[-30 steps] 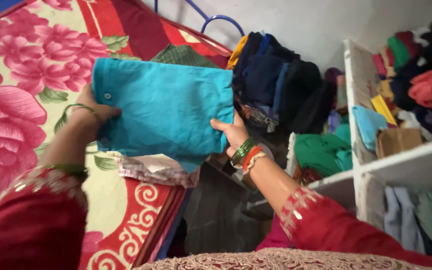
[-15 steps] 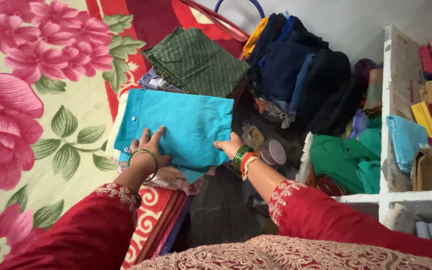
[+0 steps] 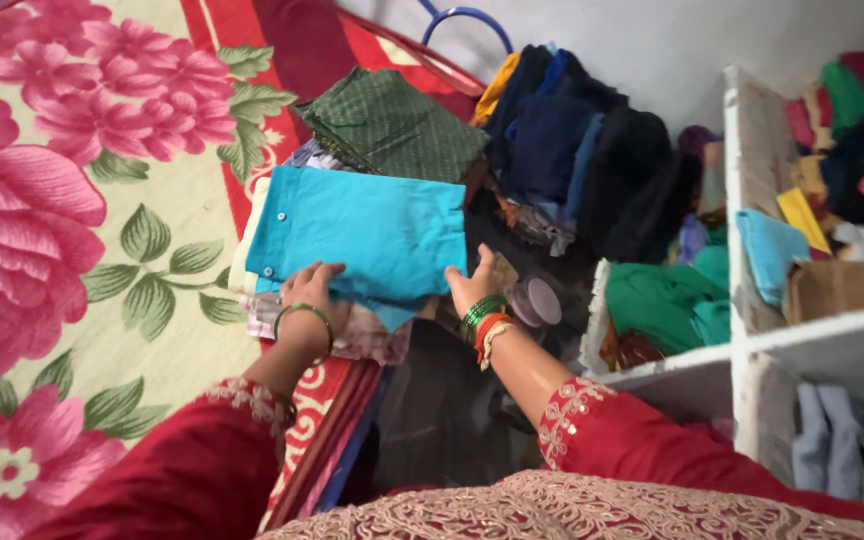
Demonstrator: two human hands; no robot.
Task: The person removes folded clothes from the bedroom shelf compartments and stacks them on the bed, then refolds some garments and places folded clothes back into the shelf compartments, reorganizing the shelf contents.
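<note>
as it lies at the bed (image 3: pixel 102 330) edge, folded blue shirt (image 3: pixel 362 235) looks soft, light; left hand (image 3: pixel 310 295) flat on its near edge, right hand (image 3: pixel 474 285) pinching its corner.

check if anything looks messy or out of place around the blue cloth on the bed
The folded blue cloth lies flat under both hands. A pale patterned cloth beneath it pokes out crumpled over the bed edge.

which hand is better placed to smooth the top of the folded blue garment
Left, probably. The left hand lies flat on the blue garment's near edge, over the cloth stack. The right hand only grips the corner nearest the dark clothes pile.
</note>
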